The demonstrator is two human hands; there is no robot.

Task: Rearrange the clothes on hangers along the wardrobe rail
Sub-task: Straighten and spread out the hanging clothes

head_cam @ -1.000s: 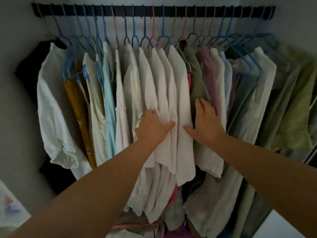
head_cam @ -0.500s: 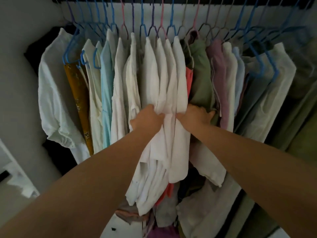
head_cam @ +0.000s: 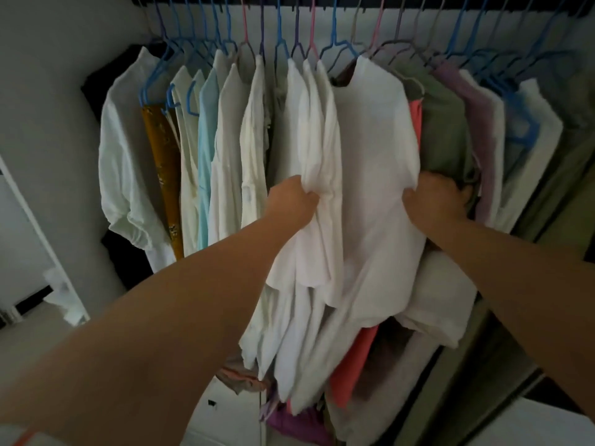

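A dark wardrobe rail [head_cam: 418, 4] runs along the top, packed with blue, pink and purple hangers [head_cam: 280, 43]. A bunch of white shirts [head_cam: 370, 149] hangs in the middle. My left hand [head_cam: 291, 201] is clenched on the left side of this white bunch. My right hand [head_cam: 441, 197] grips the right edge of the widest white shirt, its fingers pushed in against an olive green garment [head_cam: 441, 123]. A coral garment [head_cam: 415, 120] shows just behind the white shirt.
Left of the bunch hang more white tops, a light blue one [head_cam: 206, 146] and a mustard one [head_cam: 161, 156]. To the right hang a mauve garment [head_cam: 476, 117] and pale shirts. A grey wall [head_cam: 48, 91] closes the left side. Folded clothes lie below.
Both hands went from lying flat on the clothes to gripping the white shirts. The widest white shirt has been spread and turned toward me. The view has moved closer.
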